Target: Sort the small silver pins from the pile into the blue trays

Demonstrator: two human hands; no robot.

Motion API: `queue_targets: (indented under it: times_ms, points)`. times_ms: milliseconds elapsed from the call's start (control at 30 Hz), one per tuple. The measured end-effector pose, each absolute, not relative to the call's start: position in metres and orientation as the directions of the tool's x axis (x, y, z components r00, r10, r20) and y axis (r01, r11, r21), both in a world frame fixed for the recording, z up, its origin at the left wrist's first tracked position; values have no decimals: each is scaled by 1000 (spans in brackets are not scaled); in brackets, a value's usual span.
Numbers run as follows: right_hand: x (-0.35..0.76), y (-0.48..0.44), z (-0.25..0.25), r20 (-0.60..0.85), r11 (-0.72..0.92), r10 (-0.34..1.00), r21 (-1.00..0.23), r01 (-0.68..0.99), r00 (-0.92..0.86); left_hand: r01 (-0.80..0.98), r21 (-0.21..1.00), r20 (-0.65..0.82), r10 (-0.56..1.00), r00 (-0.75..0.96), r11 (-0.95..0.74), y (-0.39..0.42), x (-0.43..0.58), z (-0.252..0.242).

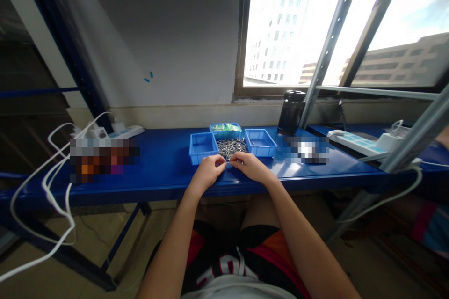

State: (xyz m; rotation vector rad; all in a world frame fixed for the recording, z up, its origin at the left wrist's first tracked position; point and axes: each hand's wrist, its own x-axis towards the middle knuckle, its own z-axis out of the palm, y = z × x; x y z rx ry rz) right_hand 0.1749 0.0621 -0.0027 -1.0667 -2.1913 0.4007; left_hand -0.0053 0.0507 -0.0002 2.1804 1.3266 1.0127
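My left hand (209, 171) and my right hand (249, 166) meet in front of a heap of small silvery screws (230, 147). Fingertips of both hands are pinched on one thin metal screw (227, 162), which spans the short gap between them; its exact shape is too small to make out. To the left of the heap stands a blue bin (202, 155) that looks bare inside. Another blue bin (261, 151) on the right has a few tiny pieces at its bottom. Behind the heap, a third blue bin (212, 129) contains a green plastic packet (229, 127).
The blue table (159, 168) ends just before my lap. White cables and a power strip (128, 131) lie at the left, beside a blurred patch. Rightward are a black device (292, 113), another blurred item, a metal post and a second power strip (358, 143). Part of another person shows far right.
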Motion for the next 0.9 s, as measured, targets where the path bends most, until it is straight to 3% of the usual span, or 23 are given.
queue_targets:
  times_ms: [433,733,900]
  points:
    - [173,62,-1,373,601,799,-533,596,-472,527,656,415,841,346,-541,43,-7,3]
    - [174,56,3,449,583,812,-598,550,-373,522,687,365,862,353,-505,41,-5,5]
    - [175,55,3,410,606,795,-582,542,-448,509,708,340,869,361,-489,41,-5,6]
